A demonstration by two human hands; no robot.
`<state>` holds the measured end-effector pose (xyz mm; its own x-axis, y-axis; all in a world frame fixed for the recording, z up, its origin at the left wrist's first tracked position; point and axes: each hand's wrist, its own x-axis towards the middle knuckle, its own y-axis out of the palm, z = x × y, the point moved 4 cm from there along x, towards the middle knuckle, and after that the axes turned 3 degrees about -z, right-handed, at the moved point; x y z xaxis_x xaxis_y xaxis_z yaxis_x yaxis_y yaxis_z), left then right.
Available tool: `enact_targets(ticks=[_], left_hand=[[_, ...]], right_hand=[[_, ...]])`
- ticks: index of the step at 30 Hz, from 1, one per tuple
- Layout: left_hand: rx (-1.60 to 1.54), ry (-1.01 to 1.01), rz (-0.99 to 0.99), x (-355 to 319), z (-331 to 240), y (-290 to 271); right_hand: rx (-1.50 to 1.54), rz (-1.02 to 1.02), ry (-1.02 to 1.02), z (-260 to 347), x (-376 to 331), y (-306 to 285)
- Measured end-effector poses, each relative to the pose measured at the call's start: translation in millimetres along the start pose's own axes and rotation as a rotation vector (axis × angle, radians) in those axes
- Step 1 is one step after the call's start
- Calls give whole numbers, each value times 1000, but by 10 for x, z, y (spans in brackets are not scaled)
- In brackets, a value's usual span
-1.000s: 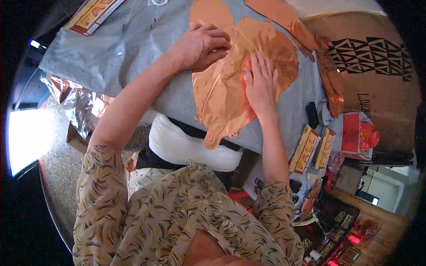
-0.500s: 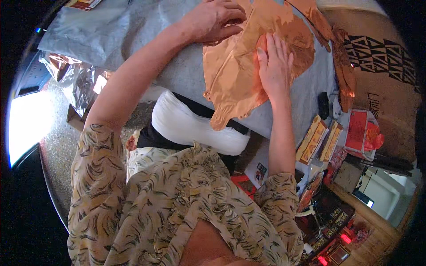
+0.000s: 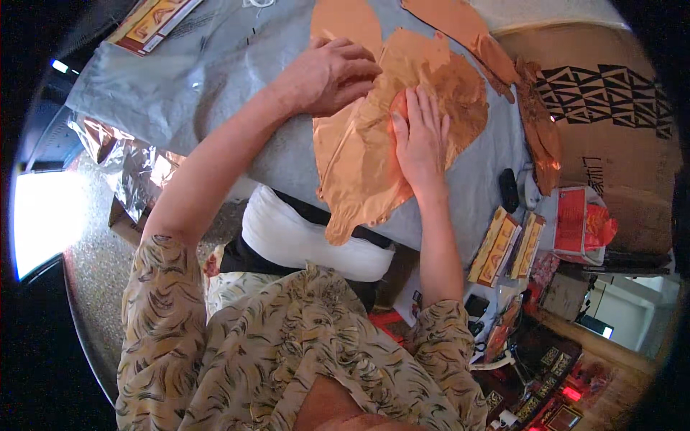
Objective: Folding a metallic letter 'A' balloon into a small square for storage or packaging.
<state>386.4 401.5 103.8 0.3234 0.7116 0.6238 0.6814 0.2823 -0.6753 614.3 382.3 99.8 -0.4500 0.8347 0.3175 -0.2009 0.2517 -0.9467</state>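
A large crinkled sheet of shiny copper-coloured foil, irregular in outline with a narrow tab at its near end, lies on a grey-covered table. My right hand rests flat on the foil's right part, fingers stretched forward, with a reddish glow beside the thumb. At the foil's left edge is my left hand, its fingers loosely bent and apart, pointing right. I cannot tell whether its fingertips touch the foil. More copper-coloured foil pieces lie beyond and to the right.
A bundle of white strands lies over black cloth at my lap. Patterned boxes, a black object and a red-and-white box stand right, near a cardboard carton. Silvery foil hangs off the table's left edge.
The view has shifted, so the far table shows more. My right hand stays flat on the foil; my left hand stays at its left edge, fingers still bent.
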Motion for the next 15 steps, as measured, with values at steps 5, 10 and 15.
enact_targets(ticks=[5, 10, 15], left_hand=[[52, 14, 31, -3, -13, -14], [37, 26, 46, 9, -17, -26], [6, 15, 24, 47, -69, -16]], right_hand=[[30, -3, 5, 38, 4, -10], [21, -37, 3, 25, -15, 34], [34, -65, 10, -7, -44, 38]])
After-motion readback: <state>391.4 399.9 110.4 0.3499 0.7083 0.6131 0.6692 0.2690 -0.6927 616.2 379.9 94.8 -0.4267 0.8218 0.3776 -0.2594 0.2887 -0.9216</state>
